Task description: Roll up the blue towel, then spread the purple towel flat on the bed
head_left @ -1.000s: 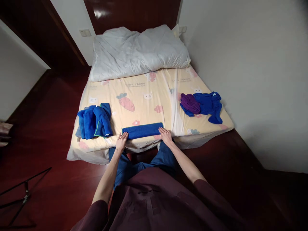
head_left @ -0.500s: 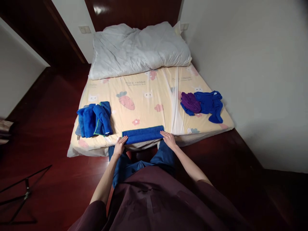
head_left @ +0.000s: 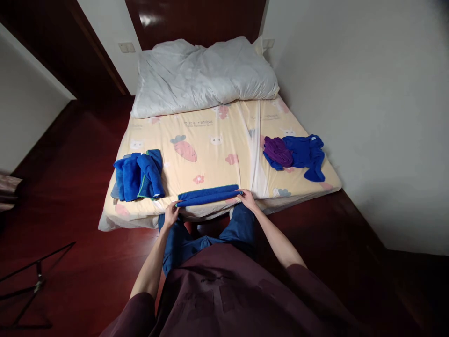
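Note:
A long, narrow folded blue towel (head_left: 209, 195) lies along the near edge of the mattress (head_left: 217, 154). My left hand (head_left: 171, 213) pinches its left end and my right hand (head_left: 249, 200) pinches its right end. The near long edge of the towel is lifted a little off the sheet between the two hands.
A stack of folded blue towels (head_left: 138, 174) sits at the mattress's near left. A loose purple cloth (head_left: 277, 150) and a crumpled blue cloth (head_left: 307, 153) lie at the right. A white duvet (head_left: 203, 75) covers the head end. Dark red floor surrounds the bed, with a black stand (head_left: 31, 285) at left.
Both hands slid from resting flat at the towel's ends to gripping them. The towel's near edge has lifted and looks narrower.

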Tool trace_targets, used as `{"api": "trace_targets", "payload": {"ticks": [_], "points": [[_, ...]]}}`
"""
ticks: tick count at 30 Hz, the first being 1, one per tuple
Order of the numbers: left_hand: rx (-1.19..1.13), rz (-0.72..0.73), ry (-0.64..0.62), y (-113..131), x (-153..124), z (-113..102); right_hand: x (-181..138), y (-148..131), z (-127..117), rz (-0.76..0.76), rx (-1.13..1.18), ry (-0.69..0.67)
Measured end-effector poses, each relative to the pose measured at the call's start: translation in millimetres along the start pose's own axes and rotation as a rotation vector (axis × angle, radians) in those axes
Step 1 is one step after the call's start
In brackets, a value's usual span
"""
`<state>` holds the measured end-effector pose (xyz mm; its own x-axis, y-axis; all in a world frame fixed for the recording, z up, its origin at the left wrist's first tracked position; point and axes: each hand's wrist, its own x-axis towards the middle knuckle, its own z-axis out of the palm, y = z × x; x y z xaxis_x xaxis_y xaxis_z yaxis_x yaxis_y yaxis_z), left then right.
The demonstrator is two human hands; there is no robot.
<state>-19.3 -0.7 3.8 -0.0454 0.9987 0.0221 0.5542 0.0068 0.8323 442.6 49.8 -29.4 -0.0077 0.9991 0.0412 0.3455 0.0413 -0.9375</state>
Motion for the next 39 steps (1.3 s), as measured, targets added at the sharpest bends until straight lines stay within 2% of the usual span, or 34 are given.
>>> {"api": "trace_targets", "payload": {"ticks": [8, 16, 27, 33, 36, 37, 39], "points": [[0.025, -0.098, 0.108, 5.8, 14.7, 4.7, 15.6, -0.6, 15.9, 0.024, -0.002, 0.155], [0.099, -0.134, 0.144, 6.2, 17.2, 6.5, 18.4, -6.3, 18.6, 0.036, -0.054, 0.187], [0.223, -0.186, 0.197, 8.3, 29.5, 15.4, 19.2, -31.2, 21.2, 0.052, -0.169, 0.231], [0.271, -0.196, 0.2, 12.2, 26.5, 15.5, 16.1, -33.5, 22.9, 0.083, -0.262, 0.245], [0.322, -0.094, 0.243, 23.0, 19.9, 19.8, 10.9, -41.0, 27.6, -0.016, -0.479, 0.241], [0.337, -0.012, 0.222, 28.0, 17.6, 23.3, 9.3, -44.9, 31.0, -0.083, -0.568, 0.21], [0.347, 0.174, 0.098, 38.0, 13.9, 33.2, 7.0, -52.9, 40.8, -0.221, -0.695, 0.093]]}}
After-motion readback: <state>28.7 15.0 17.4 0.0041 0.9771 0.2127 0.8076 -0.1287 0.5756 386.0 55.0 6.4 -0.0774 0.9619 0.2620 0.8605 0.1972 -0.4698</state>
